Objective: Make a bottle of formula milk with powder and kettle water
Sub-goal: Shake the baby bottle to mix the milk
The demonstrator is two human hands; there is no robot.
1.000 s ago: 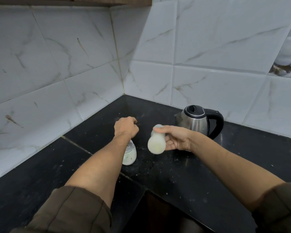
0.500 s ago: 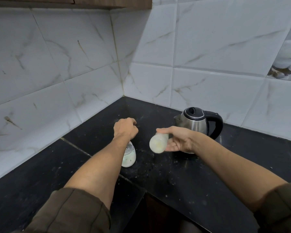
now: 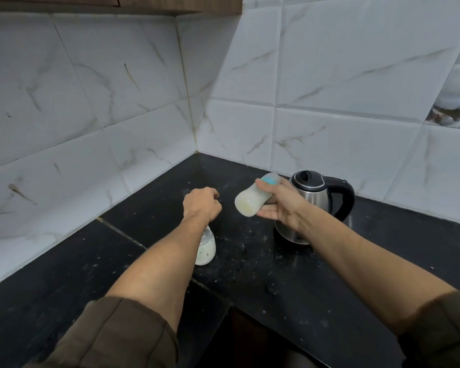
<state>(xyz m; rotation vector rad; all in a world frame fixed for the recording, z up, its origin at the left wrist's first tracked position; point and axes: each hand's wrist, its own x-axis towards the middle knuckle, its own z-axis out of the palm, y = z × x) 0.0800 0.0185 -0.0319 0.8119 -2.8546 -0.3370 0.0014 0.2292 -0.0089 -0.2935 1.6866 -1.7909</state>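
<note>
A small baby bottle (image 3: 207, 249) with white milk in its base stands on the black counter (image 3: 250, 274). My left hand (image 3: 201, 205) is curled over its top, and the neck is hidden under my wrist. My right hand (image 3: 279, 205) grips a second baby bottle (image 3: 250, 201) filled with milky liquid. That bottle is held in the air and tilted, its base toward me and its teal-tinted top end away. Behind my right hand stands the steel kettle (image 3: 315, 197) with its black lid closed and black handle to the right.
White marble-look tiles (image 3: 117, 115) close the corner on the left and at the back. The counter is speckled with white powder grains. A dark gap drops off at the counter's near edge (image 3: 223, 328). A wooden cabinet underside (image 3: 117, 2) is overhead.
My right hand has lifted and tipped the milky bottle further, from near upright to lying slanted with its base toward me. My left hand has stayed on the standing bottle.
</note>
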